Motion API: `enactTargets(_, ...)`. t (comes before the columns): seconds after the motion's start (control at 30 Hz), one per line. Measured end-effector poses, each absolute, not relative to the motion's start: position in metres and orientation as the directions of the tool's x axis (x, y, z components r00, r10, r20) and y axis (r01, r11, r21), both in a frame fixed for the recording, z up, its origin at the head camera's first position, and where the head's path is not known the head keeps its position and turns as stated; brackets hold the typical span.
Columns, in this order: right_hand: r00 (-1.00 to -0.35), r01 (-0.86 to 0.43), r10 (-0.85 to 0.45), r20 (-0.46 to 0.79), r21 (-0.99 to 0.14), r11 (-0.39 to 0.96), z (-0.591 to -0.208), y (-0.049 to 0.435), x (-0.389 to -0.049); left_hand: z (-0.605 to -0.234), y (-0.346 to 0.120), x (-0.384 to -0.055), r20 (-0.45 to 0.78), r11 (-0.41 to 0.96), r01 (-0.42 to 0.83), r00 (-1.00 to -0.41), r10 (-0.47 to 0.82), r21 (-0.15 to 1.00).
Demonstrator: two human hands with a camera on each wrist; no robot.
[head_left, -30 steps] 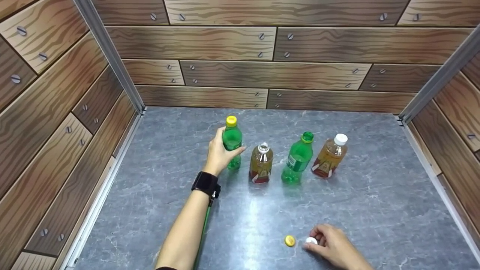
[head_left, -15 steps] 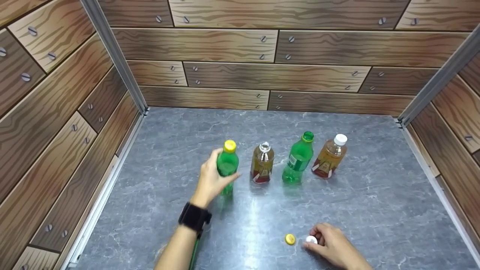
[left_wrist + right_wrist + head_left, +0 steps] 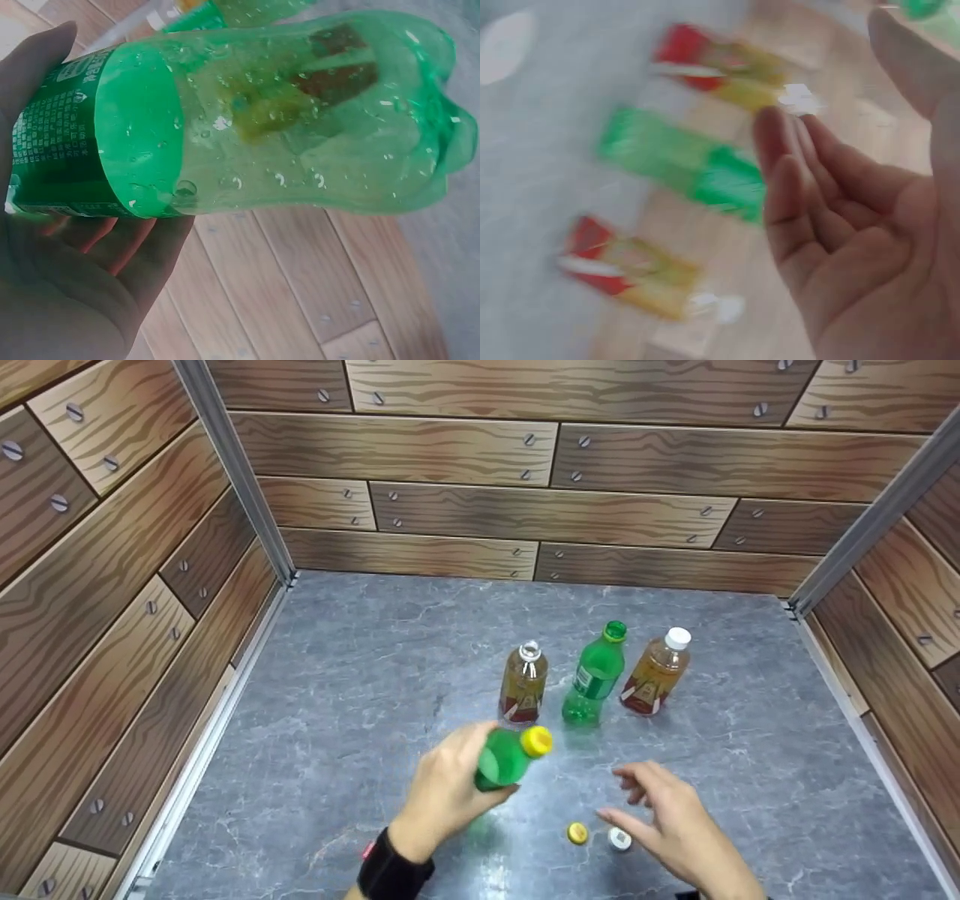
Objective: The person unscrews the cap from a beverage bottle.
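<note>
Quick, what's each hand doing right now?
Left hand: holding the yellow-capped green bottle, tilted.
Right hand: open, holding nothing.

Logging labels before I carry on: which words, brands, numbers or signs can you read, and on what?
No text reads for certain.
Held green bottle: small rows and larger lettering on its label, too blurred to read.
Standing green bottle: label print too small.
Uncapped amber bottle and white-capped amber bottle: label marks too small.
Loose white cap and loose yellow cap: any marks too small.
</note>
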State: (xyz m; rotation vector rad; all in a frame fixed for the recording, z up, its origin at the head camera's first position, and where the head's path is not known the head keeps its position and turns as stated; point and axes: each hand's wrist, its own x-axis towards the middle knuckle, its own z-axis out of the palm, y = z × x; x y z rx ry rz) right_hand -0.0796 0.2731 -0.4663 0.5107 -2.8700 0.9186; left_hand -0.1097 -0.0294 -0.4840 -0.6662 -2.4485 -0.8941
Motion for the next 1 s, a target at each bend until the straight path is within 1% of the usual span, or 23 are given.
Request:
enactTargets(0.07,-0.912,-0.407,-0.291,0.289,-0.549,0.730,-0.450,0.264,-0.078,-0.482,-0.022,-0.110,0.547,0.679,0.584,-0.777,0.311,0.445)
enactTargets(0.17,-0.838,-0.528,-0.314,0.446,-0.519,0.673,-0.433,0.253,-0.079,-0.479,-0.013,-0.111,0.534,0.688,0.597,-0.771,0.348,0.413)
enactTargets(0.3,-0.734,-0.650,-0.343,0.586,-0.460,0.605,-0.422,0.243,-0.082,-0.474,-0.007,-0.110,0.525,0.708,0.610,-0.758,0.388,0.357)
enactTargets(0.37,-0.716,-0.667,-0.343,0.608,-0.450,0.593,-0.418,0.240,-0.083,-0.472,-0.005,-0.109,0.521,0.719,0.616,-0.749,0.409,0.322)
enactTargets(0.57,-0.689,-0.685,-0.353,0.634,-0.410,0.602,-0.413,0.236,-0.082,-0.468,-0.002,-0.107,0.514,0.745,0.626,-0.728,0.453,0.229)
enactTargets(0.83,-0.671,-0.700,-0.352,0.653,-0.399,0.593,-0.411,0.236,-0.080,-0.462,-0.003,-0.103,0.524,0.757,0.631,-0.709,0.472,0.173)
enactTargets(1.0,-0.659,-0.717,-0.360,0.660,-0.408,0.565,-0.412,0.238,-0.079,-0.456,-0.006,-0.100,0.525,0.754,0.635,-0.706,0.476,0.169)
